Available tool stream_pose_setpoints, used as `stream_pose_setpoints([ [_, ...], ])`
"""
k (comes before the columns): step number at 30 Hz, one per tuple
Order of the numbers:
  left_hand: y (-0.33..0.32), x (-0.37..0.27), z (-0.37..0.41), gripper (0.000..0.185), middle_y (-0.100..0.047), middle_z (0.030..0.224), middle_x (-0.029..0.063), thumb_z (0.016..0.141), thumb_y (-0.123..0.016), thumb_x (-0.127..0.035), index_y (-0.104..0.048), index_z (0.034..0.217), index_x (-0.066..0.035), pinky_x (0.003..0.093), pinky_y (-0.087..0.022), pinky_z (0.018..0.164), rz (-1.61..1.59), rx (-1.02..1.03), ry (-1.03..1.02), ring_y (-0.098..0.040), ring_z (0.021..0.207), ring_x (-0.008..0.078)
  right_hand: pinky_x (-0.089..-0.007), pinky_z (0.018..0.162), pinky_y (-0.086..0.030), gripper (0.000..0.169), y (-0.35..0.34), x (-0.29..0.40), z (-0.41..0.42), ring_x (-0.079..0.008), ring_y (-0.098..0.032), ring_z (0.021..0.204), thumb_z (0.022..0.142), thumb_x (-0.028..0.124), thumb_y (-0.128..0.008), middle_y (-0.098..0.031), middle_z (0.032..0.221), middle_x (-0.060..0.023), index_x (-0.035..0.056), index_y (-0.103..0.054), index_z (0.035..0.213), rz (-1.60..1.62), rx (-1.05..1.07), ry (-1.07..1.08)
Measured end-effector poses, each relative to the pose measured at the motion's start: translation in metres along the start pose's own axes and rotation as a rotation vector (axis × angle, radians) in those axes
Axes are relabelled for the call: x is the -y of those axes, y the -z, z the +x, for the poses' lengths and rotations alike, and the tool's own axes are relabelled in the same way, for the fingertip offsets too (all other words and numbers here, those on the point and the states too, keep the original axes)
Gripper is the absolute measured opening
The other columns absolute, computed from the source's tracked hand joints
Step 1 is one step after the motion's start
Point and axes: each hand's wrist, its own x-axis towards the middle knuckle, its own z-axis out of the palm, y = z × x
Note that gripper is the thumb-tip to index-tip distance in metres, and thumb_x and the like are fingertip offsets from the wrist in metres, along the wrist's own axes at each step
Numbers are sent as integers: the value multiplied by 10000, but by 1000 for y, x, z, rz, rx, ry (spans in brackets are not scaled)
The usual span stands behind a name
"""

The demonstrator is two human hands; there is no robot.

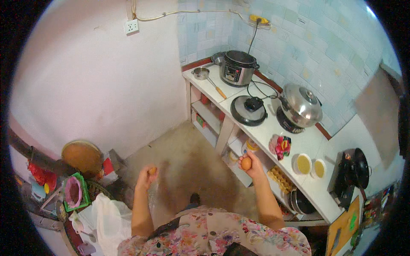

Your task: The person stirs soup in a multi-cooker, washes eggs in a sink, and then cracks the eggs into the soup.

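A brown egg (246,163) rests in the curled fingers of my right hand (254,169), held just off the counter's front edge. Another brown egg (153,171) is gripped in my left hand (146,179), out over the floor. Nearest my right hand on the white tiled counter (272,140) lies a colourful packet (282,146). Two white bowls (303,164) with yellowish contents stand to its right. Below the counter, an egg tray (282,180) sits on a shelf beside my right forearm.
On the counter stand an electric pressure cooker (238,68), its removed lid (249,110), a lidded steel pan (301,105) and a long-handled ladle (208,78). A black wok (358,168) and a wooden cutting board (344,227) are at right. A green crate (84,192) is at left.
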Motion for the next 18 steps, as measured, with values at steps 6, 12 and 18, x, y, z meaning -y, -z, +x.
stream_pose_setpoints([
  [6, -194, -98, 107, 350, -567, 893, 36, 839, -586, -267, -521, 1096, -38, 292, -489, 680, 408, 495, -63, -562, 755, 144, -280, 473, -449, 267, -99, 53, 89, -175, -547, 541, 861, 293, -565, -576, 748, -89, 40, -530, 937, -457, 91, 158],
  [12, -335, -118, 186, 437, -590, 985, 48, 804, -641, -288, -512, 1137, -35, 284, -466, 759, 832, 851, -242, -563, 835, 135, -259, 507, -451, 387, -140, 90, 157, -129, -540, 550, 851, 274, -579, -601, 831, -84, 33, -504, 1145, -763, 162, 303],
  [18, -406, -130, 282, 489, -586, 1027, 104, 777, -656, -274, -495, 1182, -50, 337, -445, 833, 1072, 1111, -513, -555, 959, 222, -244, 488, -465, 398, -130, 127, 249, -112, -550, 568, 836, 167, -607, -619, 869, -80, 17, -479, 1182, -720, 26, 379],
])
